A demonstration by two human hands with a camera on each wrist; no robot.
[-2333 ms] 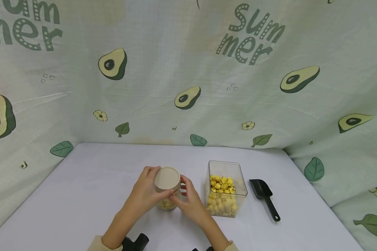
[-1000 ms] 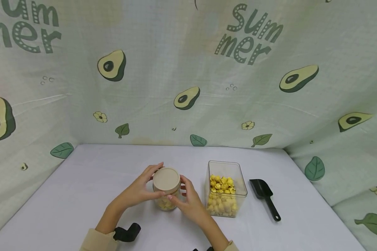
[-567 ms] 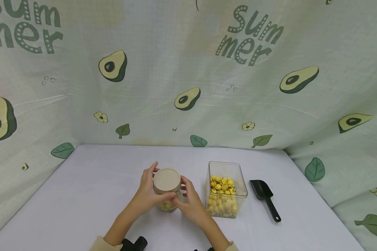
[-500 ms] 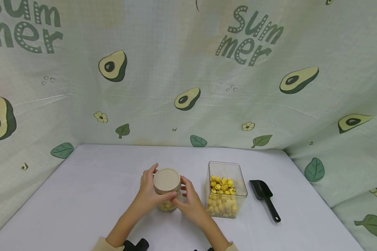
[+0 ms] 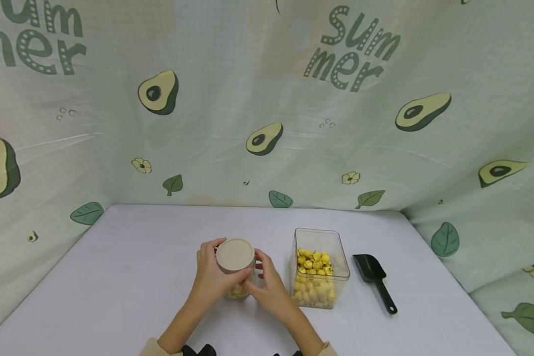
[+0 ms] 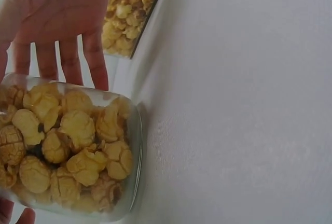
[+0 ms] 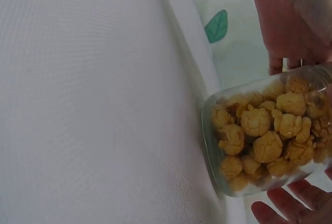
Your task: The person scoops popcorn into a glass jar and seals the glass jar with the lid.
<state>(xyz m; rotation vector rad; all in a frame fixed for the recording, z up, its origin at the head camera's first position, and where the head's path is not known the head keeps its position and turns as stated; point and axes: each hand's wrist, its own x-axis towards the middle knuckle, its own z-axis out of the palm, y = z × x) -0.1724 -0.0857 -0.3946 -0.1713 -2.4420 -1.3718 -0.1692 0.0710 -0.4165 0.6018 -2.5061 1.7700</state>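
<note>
A clear glass jar (image 5: 237,292) of popcorn stands upright on the white cloth, a beige round lid (image 5: 235,255) on top. My left hand (image 5: 214,274) grips the lid from the left, its fingers behind the rim and thumb across the front. From the right, my right hand (image 5: 269,292) holds the jar with fingers bent round it and its thumb in front. The left wrist view shows popcorn pieces (image 6: 78,136) through the glass and the right palm (image 6: 67,11) beside it. In the right wrist view, right-hand fingers (image 7: 293,203) lie below the jar (image 7: 259,141).
Right of the hands stands a clear square container (image 5: 299,289) partly filled with yellow popcorn (image 5: 313,262). A black scoop (image 5: 374,277) lies on the table further right. Behind the table hangs a cloth (image 5: 218,173) printed with avocados and leaves.
Around one second ago the left hand was spread more loosely at the lid's left. It has since turned in round the lid, its wrist moving right. Right hand and jar stay in place.
</note>
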